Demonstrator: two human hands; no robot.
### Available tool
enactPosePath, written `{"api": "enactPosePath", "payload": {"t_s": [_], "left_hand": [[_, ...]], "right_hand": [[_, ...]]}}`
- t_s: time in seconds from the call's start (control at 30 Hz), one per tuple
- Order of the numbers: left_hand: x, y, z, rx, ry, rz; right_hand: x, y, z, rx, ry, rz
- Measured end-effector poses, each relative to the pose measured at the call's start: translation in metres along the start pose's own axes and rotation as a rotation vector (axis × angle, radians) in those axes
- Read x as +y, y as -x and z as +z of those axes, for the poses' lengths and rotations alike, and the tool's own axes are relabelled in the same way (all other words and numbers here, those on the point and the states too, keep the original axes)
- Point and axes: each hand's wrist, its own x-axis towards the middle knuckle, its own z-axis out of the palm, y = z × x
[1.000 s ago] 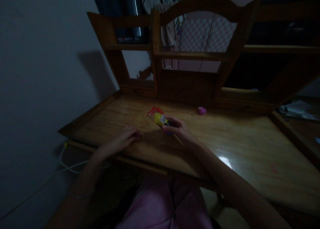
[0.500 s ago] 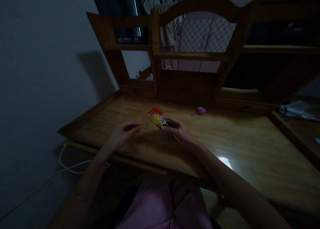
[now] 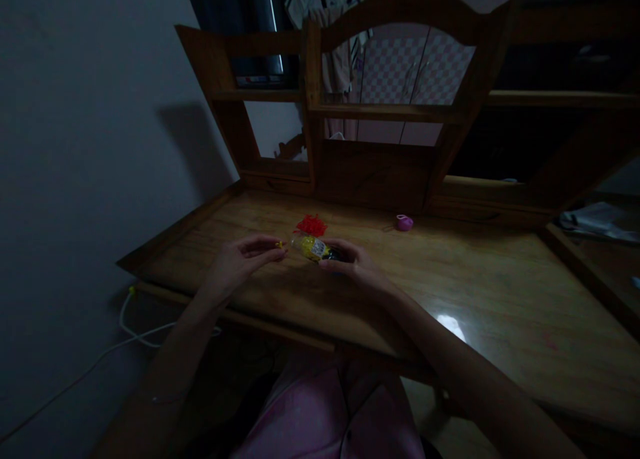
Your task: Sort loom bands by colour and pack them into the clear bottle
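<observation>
My right hand point(image 3: 356, 262) is wrapped round a clear plastic container point(image 3: 311, 247) with yellow contents and a white printed label. It lies tilted, its clear end toward my left hand; whether it is a bottle or a bag I cannot tell. Its dark end is partly hidden by my fingers. My left hand point(image 3: 245, 262) pinches a small yellow piece point(image 3: 280, 244) between thumb and fingertips, just left of the container's clear end. Right behind the container, a pile of small red pieces point(image 3: 312, 225) sits on the wooden desk point(image 3: 480, 279).
A small purple pouch-like thing point(image 3: 405, 223) with a loop stands toward the back of the desk. Wooden shelving point(image 3: 385, 112) rises along the far edge. A white cable point(image 3: 125, 332) hangs at the left, by the wall. The room is dim.
My left hand has turned and come slightly higher, so the yellow piece in its fingertips shows more clearly. The container's clear end has shifted a little left and down, uncovering more of the red pile.
</observation>
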Motion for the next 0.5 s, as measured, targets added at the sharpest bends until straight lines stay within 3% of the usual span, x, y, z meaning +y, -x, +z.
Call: {"api": "enactPosePath", "payload": {"t_s": [0.5], "left_hand": [[0.0035, 0.0003, 0.0027, 0.02, -0.043, 0.041]], "right_hand": [[0.0011, -0.0004, -0.0004, 0.007, 0.009, 0.029]]}}
